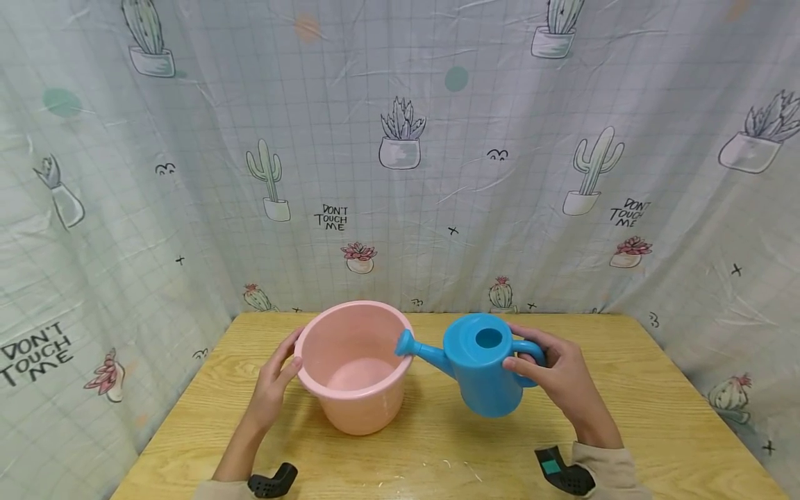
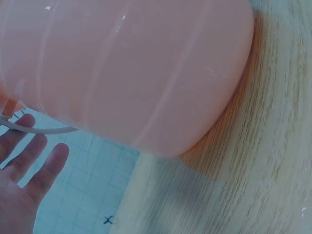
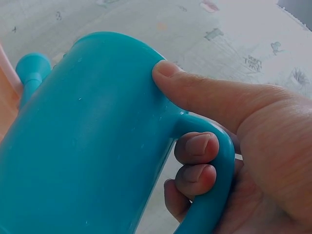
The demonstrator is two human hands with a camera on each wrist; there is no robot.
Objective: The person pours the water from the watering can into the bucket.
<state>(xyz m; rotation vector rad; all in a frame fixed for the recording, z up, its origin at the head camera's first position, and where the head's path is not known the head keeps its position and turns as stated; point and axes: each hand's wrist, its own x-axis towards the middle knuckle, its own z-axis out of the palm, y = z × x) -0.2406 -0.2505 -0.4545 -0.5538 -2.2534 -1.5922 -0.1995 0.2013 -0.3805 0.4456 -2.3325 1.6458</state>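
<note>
A pink plastic bucket (image 1: pixel 365 410) stands upright on the wooden table (image 1: pixel 625 389), and its wall fills the left wrist view (image 2: pixel 126 68). My left hand (image 1: pixel 275 378) rests against the bucket's left side with straight fingers (image 2: pixel 22 180), thumb near the rim. A blue watering can (image 1: pixel 481 382) leans toward the bucket, its spout (image 1: pixel 412 345) at the bucket's right rim. My right hand (image 1: pixel 556 375) grips the can's handle. In the right wrist view the thumb (image 3: pixel 195 92) presses the can's body (image 3: pixel 87 136) and the fingers curl through the handle.
A cactus-print curtain (image 1: pixel 400 173) closes in the table at the back and on both sides. Bare wood (image 2: pixel 253 161) lies in front of and to the right of the bucket. Black wrist mounts (image 1: pixel 275 480) sit near the front edge.
</note>
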